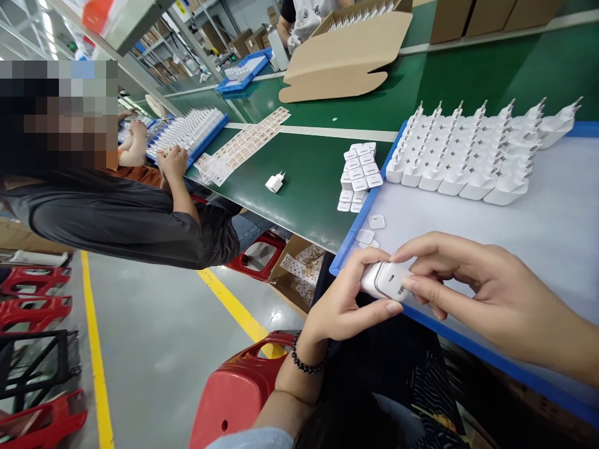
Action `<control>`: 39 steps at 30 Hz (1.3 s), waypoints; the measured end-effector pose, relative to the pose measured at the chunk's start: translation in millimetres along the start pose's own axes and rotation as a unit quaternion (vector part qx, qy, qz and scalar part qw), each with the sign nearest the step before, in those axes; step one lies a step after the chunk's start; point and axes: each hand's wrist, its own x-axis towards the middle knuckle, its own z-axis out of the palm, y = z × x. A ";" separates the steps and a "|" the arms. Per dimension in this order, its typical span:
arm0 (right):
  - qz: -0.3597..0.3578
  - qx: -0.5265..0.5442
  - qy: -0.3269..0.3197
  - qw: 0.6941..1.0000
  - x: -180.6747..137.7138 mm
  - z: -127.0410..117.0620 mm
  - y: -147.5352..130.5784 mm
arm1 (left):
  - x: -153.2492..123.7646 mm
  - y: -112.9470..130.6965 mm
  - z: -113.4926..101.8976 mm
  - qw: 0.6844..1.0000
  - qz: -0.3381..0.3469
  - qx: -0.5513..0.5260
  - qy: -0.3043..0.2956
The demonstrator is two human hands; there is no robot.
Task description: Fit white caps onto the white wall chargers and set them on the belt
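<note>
My left hand is wrapped round a white plug charger, thumb below and fingers above, over the tray's near left edge. On the charger's end sits a white cover plate with a small slot and dark lettering. A gap line shows around it; whether it is fully seated I cannot tell. My right hand pinches this plate, thumb on its face and forefinger at its upper edge. Loose cover plates lie close by in the tray, and stacked ones stand just outside it.
A blue-rimmed tray holds rows of white chargers, pins up. One charger lies on the green table. Beyond are label sheets and a cardboard box. A co-worker sits left; a red stool stands below.
</note>
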 end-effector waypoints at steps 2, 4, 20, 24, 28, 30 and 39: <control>0.045 0.032 -0.007 0.998 0.0 0.6 -2.5 | 1.2 -0.4 -0.1 1.000 0.021 0.017 -0.003; 0.069 0.072 -0.016 0.995 0.5 0.5 -3.9 | 2.3 -0.5 0.3 0.999 0.035 0.028 -0.005; 0.113 0.195 -0.070 0.972 4.8 -1.7 4.6 | 2.8 3.7 3.5 0.994 0.087 0.061 -0.011; 0.126 0.193 -0.074 0.970 4.7 -3.3 1.7 | -0.3 0.2 4.5 0.994 0.087 0.063 -0.009; 0.131 0.185 -0.074 0.971 3.0 -3.6 -0.7 | -0.5 -4.5 6.3 0.992 0.121 0.020 -0.008; 0.128 0.178 -0.071 0.973 1.8 -3.7 -1.0 | 1.6 -4.1 7.3 0.991 0.132 0.005 -0.018; 0.088 0.141 -0.033 0.986 1.0 -2.5 2.0 | 5.8 -1.8 12.8 0.995 0.093 -0.035 -0.020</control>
